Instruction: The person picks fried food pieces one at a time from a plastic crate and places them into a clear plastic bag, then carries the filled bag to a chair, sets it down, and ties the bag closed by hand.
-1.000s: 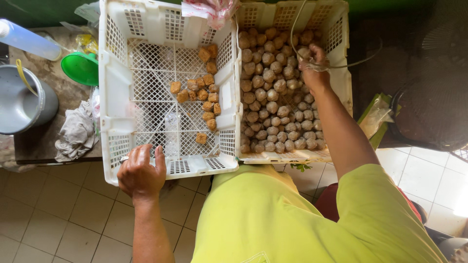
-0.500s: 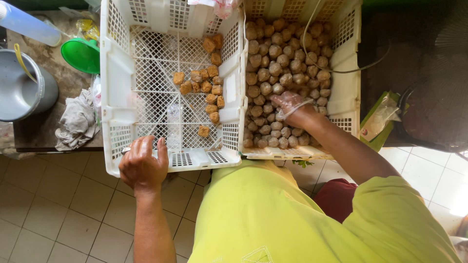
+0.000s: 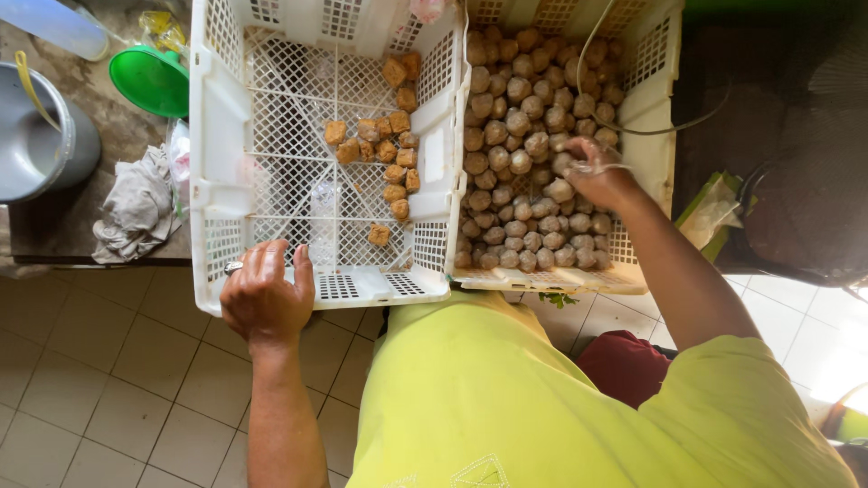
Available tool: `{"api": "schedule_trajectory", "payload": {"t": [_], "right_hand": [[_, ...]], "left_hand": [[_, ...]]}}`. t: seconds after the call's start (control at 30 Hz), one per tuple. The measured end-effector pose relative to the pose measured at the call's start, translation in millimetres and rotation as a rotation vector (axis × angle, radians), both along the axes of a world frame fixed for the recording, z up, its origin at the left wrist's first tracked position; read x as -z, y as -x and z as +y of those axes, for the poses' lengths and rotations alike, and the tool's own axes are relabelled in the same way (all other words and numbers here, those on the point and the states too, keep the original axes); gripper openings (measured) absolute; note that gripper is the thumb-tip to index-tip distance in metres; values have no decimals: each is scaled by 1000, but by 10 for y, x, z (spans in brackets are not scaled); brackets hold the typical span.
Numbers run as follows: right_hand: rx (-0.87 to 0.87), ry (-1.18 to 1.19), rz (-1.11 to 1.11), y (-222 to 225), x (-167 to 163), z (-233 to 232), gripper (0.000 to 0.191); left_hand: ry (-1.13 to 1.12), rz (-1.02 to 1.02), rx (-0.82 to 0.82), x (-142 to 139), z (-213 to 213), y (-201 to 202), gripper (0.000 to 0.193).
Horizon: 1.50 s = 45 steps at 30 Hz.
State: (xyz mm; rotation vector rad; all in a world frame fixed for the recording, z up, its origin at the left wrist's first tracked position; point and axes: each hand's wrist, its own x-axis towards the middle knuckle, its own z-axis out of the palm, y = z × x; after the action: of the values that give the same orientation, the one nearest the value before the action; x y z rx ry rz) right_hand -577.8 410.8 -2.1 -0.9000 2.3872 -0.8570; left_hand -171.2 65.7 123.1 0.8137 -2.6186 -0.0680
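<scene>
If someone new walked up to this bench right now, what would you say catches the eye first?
Probably the right white crate, heaped with round grey-brown balls, where the right hand reaches into the pile. Beside it, the left white crate holds only a scatter of orange-brown cubes on its mesh floor, and the left hand rests on its near rim. A green bowl sits at far left.

Far left of the left grip: grey pot (image 3: 41,136) on the dark surface (image 3: 108,108), green lid (image 3: 152,79) beside it, crumpled rag (image 3: 136,206) nearer the edge, clear bottle (image 3: 59,25) at the top corner. Below, tiled floor (image 3: 108,398). Right of the right grip, a fan (image 3: 814,172).
</scene>
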Motion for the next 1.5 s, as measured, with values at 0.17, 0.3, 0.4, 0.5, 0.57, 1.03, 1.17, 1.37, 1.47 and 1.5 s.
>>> {"api": "schedule_trajectory", "payload": {"t": [0.17, 0.3, 0.4, 0.5, 0.57, 1.03, 1.17, 1.37, 1.47, 1.5], "right_hand": [[170, -312, -65, -179, -240, -45, 39], [-99, -484, 338, -348, -297, -65, 32], [-76, -476, 565, -321, -314, -46, 23], [-180, -437, 419, -297, -307, -183, 27], [-280, -388, 228, -356, -275, -393, 37], [-462, -704, -65, -412, -116, -600, 36], [-652, -429, 109, -262, -233, -319, 64], [-334, -489, -11, -140, -139, -764, 57], [-387, -658, 20, -355, -108, -1035, 49], [-408, -696, 55, -433, -121, -1094, 45]], "left_hand": [[36, 21, 16, 4, -17, 66, 23], [10, 19, 11, 2, 7, 128, 22], [5, 24, 11, 12, 14, 186, 21], [5, 0, -11, 34, 6, 258, 23], [10, -7, -18, 47, 9, 297, 23], [36, 13, -40, 126, -54, 374, 22], [29, 17, -41, 148, -102, 417, 21], [23, 36, -29, 171, -71, 465, 22], [5, 25, -31, 168, -82, 414, 23], [-3, 28, -29, 165, -101, 382, 23]]}}
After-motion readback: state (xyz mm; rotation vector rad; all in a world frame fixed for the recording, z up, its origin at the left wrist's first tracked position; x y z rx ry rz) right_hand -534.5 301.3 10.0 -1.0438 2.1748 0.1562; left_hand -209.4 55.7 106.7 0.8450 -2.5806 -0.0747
